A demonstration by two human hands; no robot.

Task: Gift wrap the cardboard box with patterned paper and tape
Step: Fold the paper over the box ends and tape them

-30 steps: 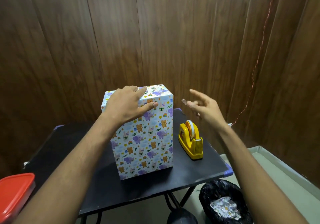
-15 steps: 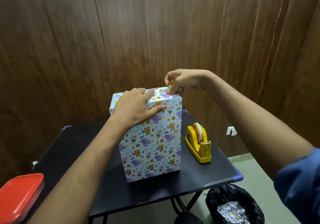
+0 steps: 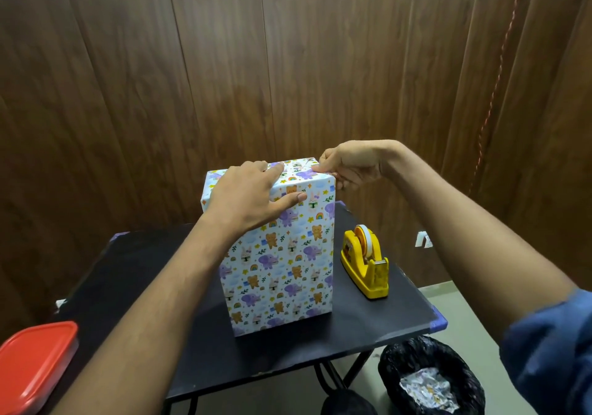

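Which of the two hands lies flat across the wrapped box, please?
The left hand lies flat on the wrapped box; the right hand pinches its top right edge.

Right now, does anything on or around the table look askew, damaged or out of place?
Nothing stands out. The wrapped box stands upright on the black table, paper smooth, with the left hand steadying its top and the right hand at the top right edge. The yellow tape dispenser sits upright beside it.

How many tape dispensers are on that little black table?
1. The yellow tape dispenser stands on the black table, just right of the wrapped box and not touching it. Another could be hidden behind the box or the arms.
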